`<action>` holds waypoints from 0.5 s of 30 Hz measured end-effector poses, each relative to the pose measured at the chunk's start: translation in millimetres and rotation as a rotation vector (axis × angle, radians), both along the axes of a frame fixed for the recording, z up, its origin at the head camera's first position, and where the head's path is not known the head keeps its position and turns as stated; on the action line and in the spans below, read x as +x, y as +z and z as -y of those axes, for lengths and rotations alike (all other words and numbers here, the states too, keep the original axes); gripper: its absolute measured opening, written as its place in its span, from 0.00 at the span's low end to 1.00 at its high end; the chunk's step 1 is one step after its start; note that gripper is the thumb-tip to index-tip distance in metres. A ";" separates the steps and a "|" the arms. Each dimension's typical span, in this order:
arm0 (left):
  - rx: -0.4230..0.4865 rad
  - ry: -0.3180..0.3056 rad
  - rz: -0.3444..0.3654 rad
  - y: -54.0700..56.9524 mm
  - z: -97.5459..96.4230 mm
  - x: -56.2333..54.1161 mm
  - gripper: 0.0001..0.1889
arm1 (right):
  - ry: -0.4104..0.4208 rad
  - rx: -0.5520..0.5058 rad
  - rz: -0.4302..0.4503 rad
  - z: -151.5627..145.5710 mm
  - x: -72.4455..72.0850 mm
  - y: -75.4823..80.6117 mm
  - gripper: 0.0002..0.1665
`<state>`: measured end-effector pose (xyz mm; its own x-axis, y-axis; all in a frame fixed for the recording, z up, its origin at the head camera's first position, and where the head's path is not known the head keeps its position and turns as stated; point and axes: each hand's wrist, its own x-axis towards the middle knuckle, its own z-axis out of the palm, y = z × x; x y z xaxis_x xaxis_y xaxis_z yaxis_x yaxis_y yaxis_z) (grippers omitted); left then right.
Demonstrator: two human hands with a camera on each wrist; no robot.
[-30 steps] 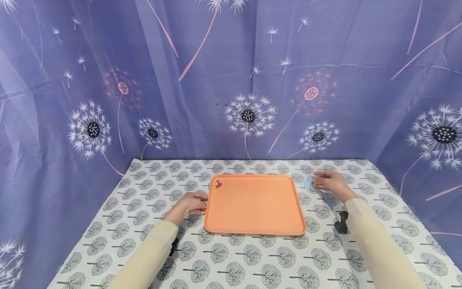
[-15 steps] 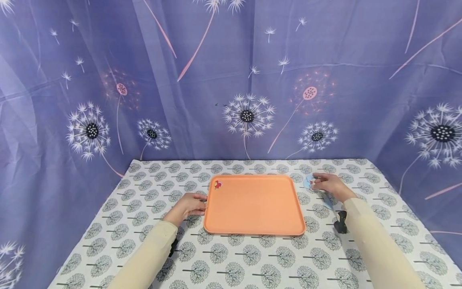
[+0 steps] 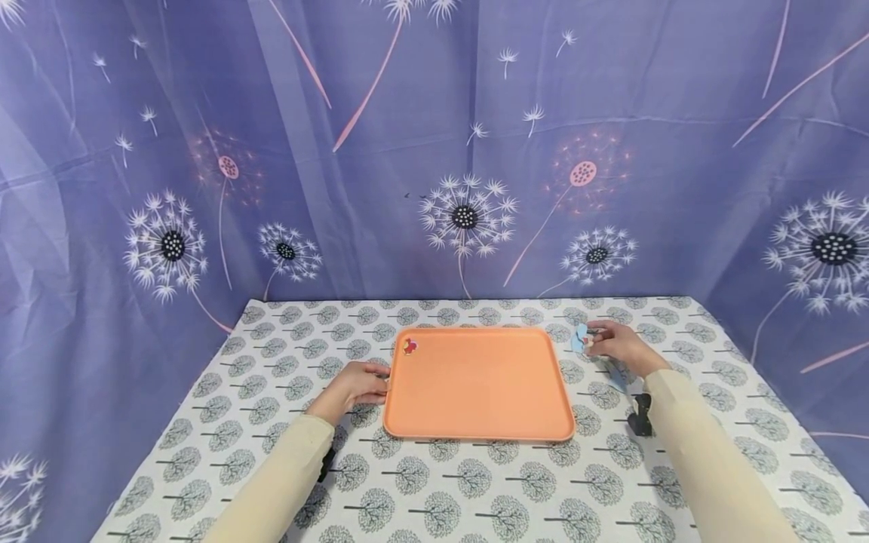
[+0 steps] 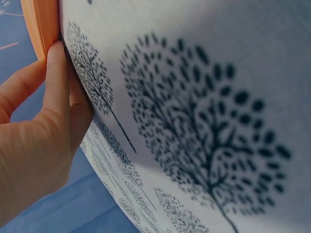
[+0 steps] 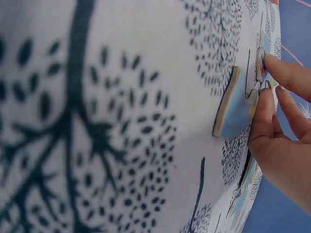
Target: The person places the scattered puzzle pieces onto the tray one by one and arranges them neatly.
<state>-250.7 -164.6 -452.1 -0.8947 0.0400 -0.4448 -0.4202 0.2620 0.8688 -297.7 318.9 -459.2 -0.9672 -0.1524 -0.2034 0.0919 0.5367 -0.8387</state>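
Note:
My left hand (image 3: 356,386) is at the left side of an orange tray (image 3: 478,385), fingertips against the rim's outer wall. In the left wrist view those fingers lie close together on the tray's edge (image 4: 43,29). To the right of the tray, my right hand (image 3: 623,348) pinches a small jigsaw puzzle piece (image 5: 261,65) between thumb and fingers. Its rim is pale and wood-like, and its face has some red. Light-blue puzzle pieces (image 3: 579,338) lie about the fingertips. A larger blue piece (image 5: 235,109) lies just below the hand in the right wrist view.
Another blue piece (image 3: 615,375) lies under the right wrist, and a further piece (image 5: 236,204) shows low in the right wrist view. A red sticker-like figure (image 3: 410,346) marks the tray's far left corner. The tree-print cloth (image 3: 475,490) meets a purple curtain (image 3: 380,188) behind.
My right fingers have shifted slightly and now pinch the small piece; the blue shape at their tips looks narrower. The left hand and tray stay put.

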 end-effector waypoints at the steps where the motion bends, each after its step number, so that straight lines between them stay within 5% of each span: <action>1: 0.002 0.000 -0.001 0.3 0.1 -0.1 0.22 | -0.005 0.003 -0.005 0.2 -0.3 -0.3 0.42; 15: 0.008 0.001 -0.008 0.4 0.1 0.5 0.24 | -0.091 -0.099 -0.063 -1.0 2.1 -0.3 0.35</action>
<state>-250.3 -164.7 -451.7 -0.8984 0.0426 -0.4371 -0.4133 0.2545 0.8743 -295.6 319.9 -459.5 -0.9883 -0.0799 -0.1301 0.0817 0.4434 -0.8926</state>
